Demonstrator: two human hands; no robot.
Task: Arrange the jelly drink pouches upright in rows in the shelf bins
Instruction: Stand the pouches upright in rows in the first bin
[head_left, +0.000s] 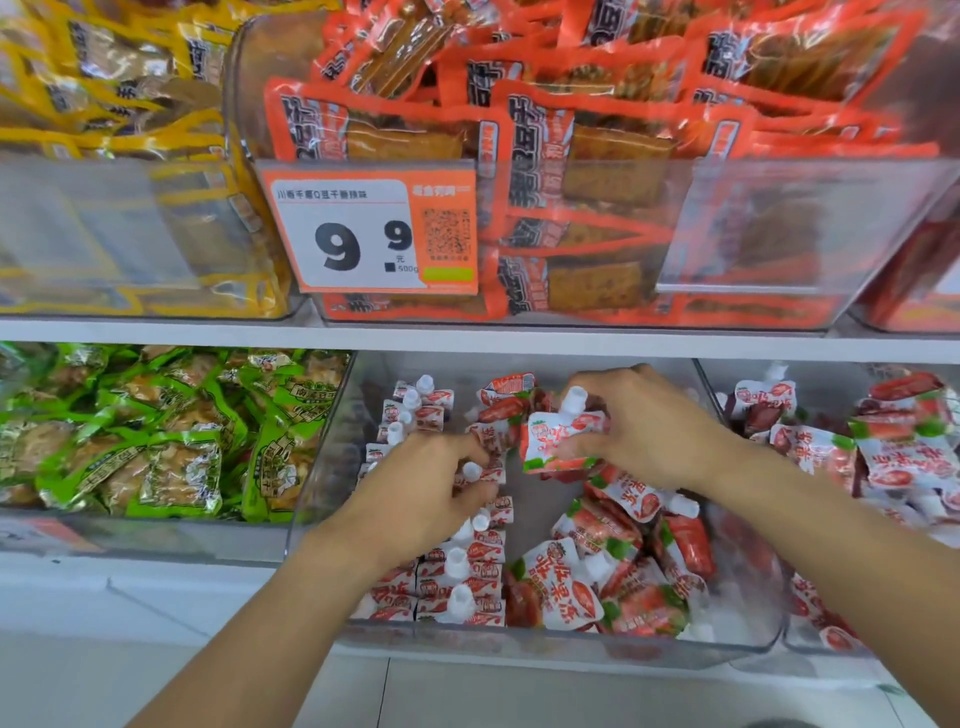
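Observation:
Red-and-white jelly drink pouches with white caps fill a clear bin (561, 652) on the lower shelf. Along its left side a row of pouches (457, 577) stands upright, caps up. On its right, loose pouches (613, 577) lie in a jumble. My right hand (649, 426) is shut on one pouch (558, 441), held upright above the bin's middle. My left hand (426, 493) rests on the upright row, its fingers closed around a standing pouch (483, 475) there.
A second clear bin (883, 452) of loose jelly pouches sits to the right. Green snack packs (156, 441) fill the bin to the left. On the shelf above are orange packs (597, 145), yellow packs (104, 104) and a price tag (371, 236).

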